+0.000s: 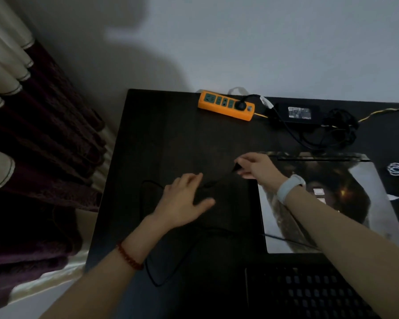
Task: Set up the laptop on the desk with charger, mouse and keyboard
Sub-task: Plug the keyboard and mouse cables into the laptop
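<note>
Two hands work over a dark counter [161, 134], where the closed laptop [327, 203] lies flat at the right, its lid catching reflections. A keyboard [309, 293] sits at the near edge, below the laptop. At the back edge an orange power strip [226, 106] holds one plug, with the charger brick [297, 113] and its coiled lead just beside it. A thin black cable [152, 261] loops across the counter. The left hand [184, 201] rests open, fingers spread, on that cable. The right hand [256, 166] pinches a small dark plug [237, 168] near the laptop's left rear corner. The plug probably belongs in the laptop's side: keep slack with the left hand, line it up squarely, then push gently. No mouse is visible.
</note>
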A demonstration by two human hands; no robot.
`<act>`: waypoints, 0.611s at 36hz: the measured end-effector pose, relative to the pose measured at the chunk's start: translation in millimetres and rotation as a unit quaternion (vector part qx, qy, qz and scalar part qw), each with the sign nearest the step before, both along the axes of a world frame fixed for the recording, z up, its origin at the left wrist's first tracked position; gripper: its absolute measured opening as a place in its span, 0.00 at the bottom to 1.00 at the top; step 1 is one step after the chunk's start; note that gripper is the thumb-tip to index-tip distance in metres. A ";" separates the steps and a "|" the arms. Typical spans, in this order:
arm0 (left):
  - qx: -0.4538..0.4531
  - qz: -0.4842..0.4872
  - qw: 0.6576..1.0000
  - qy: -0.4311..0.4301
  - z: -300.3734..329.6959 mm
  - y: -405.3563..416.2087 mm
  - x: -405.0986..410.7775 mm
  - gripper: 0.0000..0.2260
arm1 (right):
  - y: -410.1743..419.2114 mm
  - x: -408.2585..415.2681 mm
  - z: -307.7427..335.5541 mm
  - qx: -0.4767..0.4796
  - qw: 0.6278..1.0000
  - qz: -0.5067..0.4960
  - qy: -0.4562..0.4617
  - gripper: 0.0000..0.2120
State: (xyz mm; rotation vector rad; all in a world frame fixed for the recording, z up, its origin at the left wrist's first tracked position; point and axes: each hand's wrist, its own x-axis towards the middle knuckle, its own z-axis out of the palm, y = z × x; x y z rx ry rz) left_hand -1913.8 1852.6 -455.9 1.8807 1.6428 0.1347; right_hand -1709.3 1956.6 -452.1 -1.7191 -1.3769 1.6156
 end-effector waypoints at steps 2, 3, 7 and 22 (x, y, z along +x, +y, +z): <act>0.009 -0.090 0.995 0.041 -11.2 -19.5 14.6 0.40 | -8.5 21.2 -10.9 0.038 0.997 0.006 -0.064 0.07; 0.014 -0.132 0.990 0.056 -18.9 -29.8 21.4 0.41 | -14.9 31.9 -14.9 0.047 0.995 0.009 -0.086 0.07; 0.005 -0.280 0.954 0.109 -55.8 -60.0 41.9 0.43 | -60.5 67.8 -26.9 0.055 0.982 0.071 -0.164 0.08; 0.146 -0.394 0.880 0.223 -94.4 -49.6 16.7 0.25 | -202.2 92.7 -32.5 0.209 0.877 0.211 -0.378 0.09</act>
